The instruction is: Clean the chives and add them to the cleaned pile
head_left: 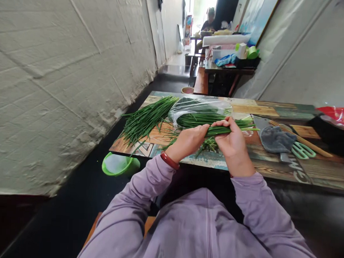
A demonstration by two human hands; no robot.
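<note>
Several items surround the bunch point(223, 130) of green stalks held above the bench point(274, 170), near the middle of its near edge. Beyond the bunch, a clear bag point(203, 104) of stalks lies between it and the far edge. Loose trimmings point(209, 144) lie below, toward the near edge. A pile point(151, 119) covers much of the left end. To the right lie a grey cloth point(277, 139), a stick point(319, 148) and a pale green item point(303, 150); a red bag point(337, 116) is at the right end. A basket point(121, 166) stands below the near left corner.

Bunch axis: left to right, roughly parallel to the near edge, pale ends toward the right end. Left hand point(190, 140): clamped on the bunch. Right hand point(230, 140): fingers curled around it.
</note>
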